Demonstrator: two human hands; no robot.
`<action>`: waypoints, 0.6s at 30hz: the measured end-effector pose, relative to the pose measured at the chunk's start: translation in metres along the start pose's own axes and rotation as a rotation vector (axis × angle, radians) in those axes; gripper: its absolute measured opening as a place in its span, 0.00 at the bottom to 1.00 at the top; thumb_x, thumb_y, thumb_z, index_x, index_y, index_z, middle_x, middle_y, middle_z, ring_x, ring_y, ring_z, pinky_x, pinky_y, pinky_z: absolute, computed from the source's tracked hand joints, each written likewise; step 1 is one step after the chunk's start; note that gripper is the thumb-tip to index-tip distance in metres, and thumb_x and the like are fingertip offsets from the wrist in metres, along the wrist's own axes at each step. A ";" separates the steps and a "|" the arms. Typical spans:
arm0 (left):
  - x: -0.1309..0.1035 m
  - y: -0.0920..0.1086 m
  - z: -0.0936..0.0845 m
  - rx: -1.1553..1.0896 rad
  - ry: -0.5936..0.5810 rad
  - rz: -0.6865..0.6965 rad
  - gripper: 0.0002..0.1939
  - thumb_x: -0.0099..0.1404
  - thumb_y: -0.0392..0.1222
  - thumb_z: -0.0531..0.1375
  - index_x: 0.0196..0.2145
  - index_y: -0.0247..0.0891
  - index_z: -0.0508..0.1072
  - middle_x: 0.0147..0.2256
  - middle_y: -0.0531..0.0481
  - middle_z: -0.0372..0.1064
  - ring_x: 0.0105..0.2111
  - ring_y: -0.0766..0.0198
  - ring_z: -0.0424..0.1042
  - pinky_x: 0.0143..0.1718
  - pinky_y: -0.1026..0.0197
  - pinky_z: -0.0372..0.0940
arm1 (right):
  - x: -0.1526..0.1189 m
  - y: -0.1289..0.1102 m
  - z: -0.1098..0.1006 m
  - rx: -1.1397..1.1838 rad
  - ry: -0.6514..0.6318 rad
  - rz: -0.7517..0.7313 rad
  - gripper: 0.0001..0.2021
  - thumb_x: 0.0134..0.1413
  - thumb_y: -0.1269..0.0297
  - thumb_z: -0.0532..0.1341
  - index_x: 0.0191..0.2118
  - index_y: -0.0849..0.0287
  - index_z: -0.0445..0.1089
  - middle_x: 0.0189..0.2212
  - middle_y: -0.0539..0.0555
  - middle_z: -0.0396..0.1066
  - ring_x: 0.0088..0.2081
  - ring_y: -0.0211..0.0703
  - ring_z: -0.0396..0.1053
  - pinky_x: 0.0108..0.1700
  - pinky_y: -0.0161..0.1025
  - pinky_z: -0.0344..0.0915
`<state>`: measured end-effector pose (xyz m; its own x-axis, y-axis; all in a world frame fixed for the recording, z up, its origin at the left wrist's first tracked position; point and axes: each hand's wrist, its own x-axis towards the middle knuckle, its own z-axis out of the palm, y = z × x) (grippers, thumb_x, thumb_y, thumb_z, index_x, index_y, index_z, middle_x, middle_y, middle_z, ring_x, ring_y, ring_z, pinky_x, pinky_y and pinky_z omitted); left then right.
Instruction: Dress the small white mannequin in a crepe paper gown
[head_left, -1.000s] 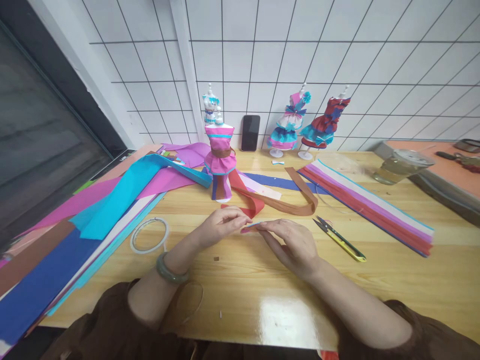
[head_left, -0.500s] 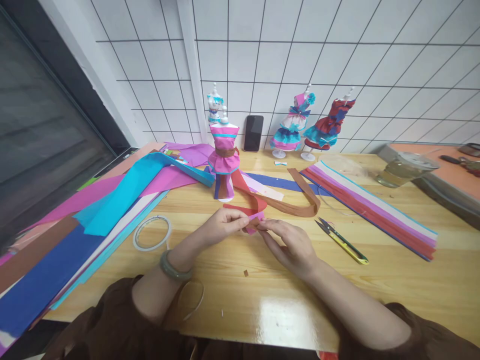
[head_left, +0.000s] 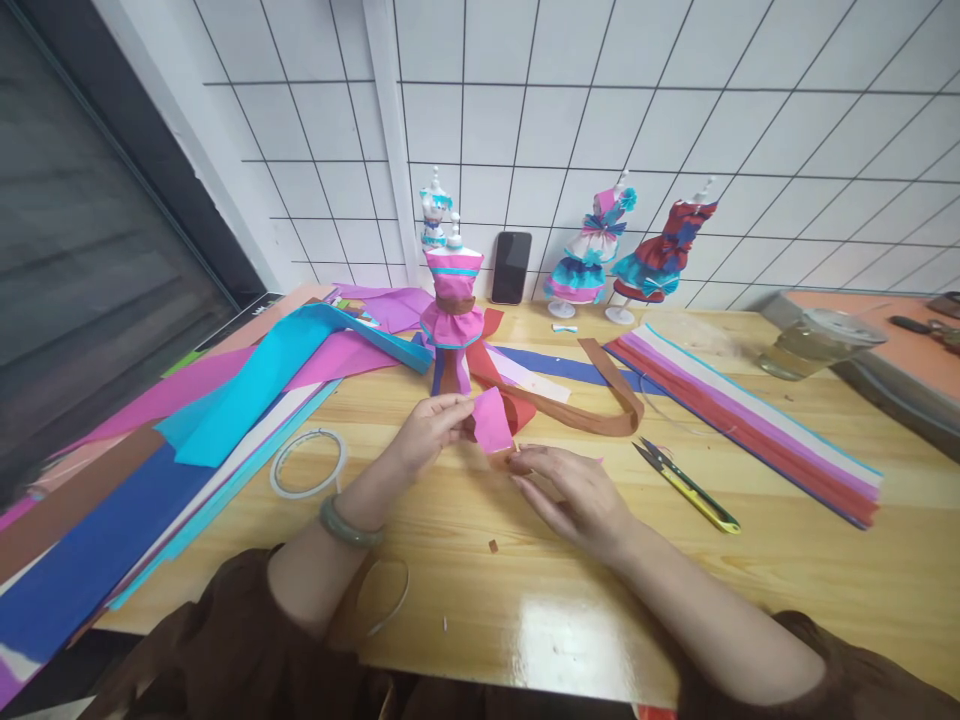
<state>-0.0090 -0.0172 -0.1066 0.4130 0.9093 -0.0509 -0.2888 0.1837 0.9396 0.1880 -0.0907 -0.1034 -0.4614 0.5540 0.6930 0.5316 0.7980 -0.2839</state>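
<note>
A small piece of pink crepe paper point(head_left: 493, 420) is pinched between the thumb and fingers of my left hand point(head_left: 435, 428). My right hand point(head_left: 574, 490) is closed at the paper's lower right edge, with a small brown paper strip point(head_left: 502, 457), partly blurred, at its fingertips. Just behind my hands stands a mini dress form point(head_left: 454, 285) in a pink paper dress with a brown waistband. A red paper strip point(head_left: 519, 412) and a long brown paper strip point(head_left: 600, 418) lie beyond my fingers. A bit of pink shows behind my right hand.
Thread snips point(head_left: 686, 485) and a layered stack of paper strips point(head_left: 750, 425) lie on the right, near a cup point(head_left: 814, 345). Left are a tape roll point(head_left: 277, 470) and coloured paper sheets point(head_left: 97, 540). A phone point(head_left: 512, 268) and dressed forms point(head_left: 589, 250) stand by the wall.
My left hand has turned up and drawn slightly left, so the pink paper now spreads open. My right hand has come away from it a little; the brown strip no longer lies across the pink.
</note>
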 end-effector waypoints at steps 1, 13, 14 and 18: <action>0.000 0.000 0.000 -0.026 0.012 -0.003 0.11 0.56 0.46 0.63 0.28 0.33 0.72 0.25 0.52 0.69 0.26 0.69 0.68 0.32 0.65 0.64 | 0.001 0.000 0.000 0.015 -0.006 0.013 0.14 0.57 0.73 0.58 0.49 0.57 0.65 0.37 0.57 0.77 0.38 0.43 0.76 0.40 0.39 0.73; 0.001 -0.002 -0.006 -0.054 0.047 -0.060 0.11 0.57 0.44 0.63 0.32 0.34 0.68 0.24 0.52 0.70 0.21 0.70 0.69 0.19 0.69 0.63 | -0.003 0.007 0.004 0.072 -0.141 0.115 0.08 0.60 0.70 0.55 0.44 0.58 0.68 0.37 0.58 0.77 0.37 0.43 0.75 0.38 0.38 0.71; 0.001 -0.002 -0.005 -0.051 0.049 -0.066 0.11 0.57 0.44 0.63 0.32 0.35 0.67 0.24 0.52 0.70 0.21 0.70 0.69 0.18 0.70 0.62 | -0.004 0.008 0.005 0.096 -0.132 0.141 0.08 0.60 0.69 0.55 0.43 0.59 0.69 0.37 0.58 0.77 0.37 0.42 0.75 0.38 0.37 0.70; 0.000 0.000 -0.003 -0.035 0.085 -0.078 0.11 0.56 0.44 0.63 0.30 0.35 0.66 0.21 0.54 0.66 0.19 0.71 0.66 0.15 0.71 0.61 | -0.005 0.009 0.007 0.239 -0.084 0.320 0.07 0.60 0.67 0.57 0.40 0.59 0.71 0.33 0.56 0.77 0.34 0.41 0.75 0.37 0.36 0.69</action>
<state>-0.0113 -0.0160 -0.1070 0.3610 0.9200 -0.1529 -0.2890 0.2662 0.9196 0.1899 -0.0850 -0.1139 -0.3612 0.7929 0.4907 0.4827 0.6092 -0.6292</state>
